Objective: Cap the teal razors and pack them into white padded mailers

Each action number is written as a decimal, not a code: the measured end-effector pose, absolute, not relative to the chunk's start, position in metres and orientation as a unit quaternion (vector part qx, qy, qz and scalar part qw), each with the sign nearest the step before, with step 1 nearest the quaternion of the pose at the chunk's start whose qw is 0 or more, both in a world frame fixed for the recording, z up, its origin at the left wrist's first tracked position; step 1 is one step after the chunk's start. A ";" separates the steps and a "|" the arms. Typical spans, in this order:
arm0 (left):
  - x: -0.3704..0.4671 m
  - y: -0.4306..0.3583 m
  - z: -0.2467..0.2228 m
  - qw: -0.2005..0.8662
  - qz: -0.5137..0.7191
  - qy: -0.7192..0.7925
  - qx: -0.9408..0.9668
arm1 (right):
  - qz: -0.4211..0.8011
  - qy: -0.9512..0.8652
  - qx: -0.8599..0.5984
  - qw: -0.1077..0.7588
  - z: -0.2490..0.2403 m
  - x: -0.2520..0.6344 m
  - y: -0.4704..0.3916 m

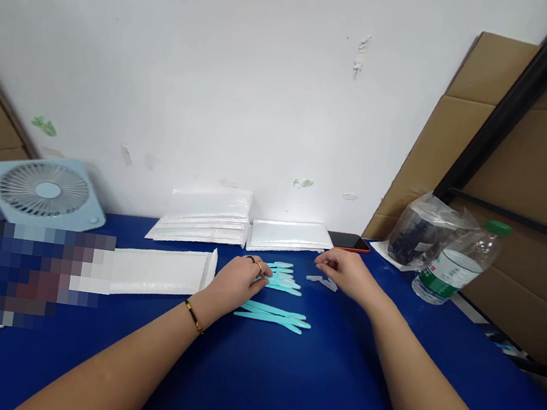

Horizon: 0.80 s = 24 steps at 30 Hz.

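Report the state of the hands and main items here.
Turquoise sticks: lying loose
Left hand: fingers curled over turquoise sticks
Clear plastic pieces: lying loose
Right hand: fingers bent; contents unclear
Green-capped bottle: upright, cap on
Phone: flat, screen dark
Fan: tilted back; running unclear
White mailers: stacked near wall

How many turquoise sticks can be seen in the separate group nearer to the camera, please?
3 turquoise sticks, overlapping, nearer than the left hand: in the picture, one tip is highest, one farthest right, one lowest. More may be hidden underneath.
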<state>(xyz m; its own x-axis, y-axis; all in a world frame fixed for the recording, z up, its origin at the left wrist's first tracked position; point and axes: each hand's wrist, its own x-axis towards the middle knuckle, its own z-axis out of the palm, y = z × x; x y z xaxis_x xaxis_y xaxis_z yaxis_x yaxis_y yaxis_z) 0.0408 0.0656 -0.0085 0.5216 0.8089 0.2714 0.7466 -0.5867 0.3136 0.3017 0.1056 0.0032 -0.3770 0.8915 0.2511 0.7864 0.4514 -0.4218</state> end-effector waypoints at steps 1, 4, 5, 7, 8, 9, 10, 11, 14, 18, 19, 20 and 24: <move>0.040 0.063 -0.007 0.104 0.186 0.439 0.873 | 0.101 -0.820 -0.521 0.215 0.004 0.307 0.108; 0.038 0.058 -0.004 0.155 0.139 0.406 0.890 | 0.092 -0.839 -0.512 0.161 0.001 0.313 0.113; 0.038 0.057 -0.004 0.159 0.126 0.401 0.893 | 0.092 -0.846 -0.503 0.147 -0.001 0.312 0.114; 0.038 0.057 -0.005 0.158 0.110 0.407 0.893 | 0.090 -0.856 -0.492 0.131 -0.006 0.306 0.115; 0.038 0.057 -0.006 0.156 0.104 0.416 0.890 | 0.089 -0.857 -0.492 0.126 -0.008 0.304 0.115; 0.038 0.057 -0.007 0.155 0.102 0.424 0.886 | 0.090 -0.855 -0.495 0.123 -0.010 0.302 0.115; 0.039 0.057 -0.007 0.150 0.102 0.432 0.884 | 0.094 -0.854 -0.498 0.120 -0.010 0.301 0.115; 0.039 0.057 -0.008 0.141 0.104 0.439 0.881 | 0.101 -0.853 -0.499 0.116 -0.010 0.301 0.115; 0.041 0.057 -0.007 0.104 0.109 0.456 0.877 | 0.140 -0.844 -0.503 0.123 -0.007 0.303 0.111; 0.039 0.057 -0.007 0.115 0.113 0.444 0.881 | 0.239 -0.825 -0.482 0.172 0.003 0.308 0.103; 0.037 0.058 -0.007 0.124 0.111 0.436 0.885 | 0.262 -0.822 -0.473 0.178 0.005 0.309 0.101; 0.037 0.059 -0.008 0.131 0.107 0.428 0.888 | 0.282 -0.820 -0.465 0.178 0.007 0.309 0.098; 0.034 0.063 -0.011 0.099 0.096 0.411 0.901 | 0.338 -0.827 -0.429 0.130 0.011 0.304 0.090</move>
<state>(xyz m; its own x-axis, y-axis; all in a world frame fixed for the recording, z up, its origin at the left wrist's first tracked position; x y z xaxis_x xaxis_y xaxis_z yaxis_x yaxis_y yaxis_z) 0.0343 0.0630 -0.0113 0.6430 0.7605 0.0908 0.7224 -0.6416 0.2580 0.3035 0.0895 0.0107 -0.5982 0.7979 -0.0743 0.6212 0.4033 -0.6719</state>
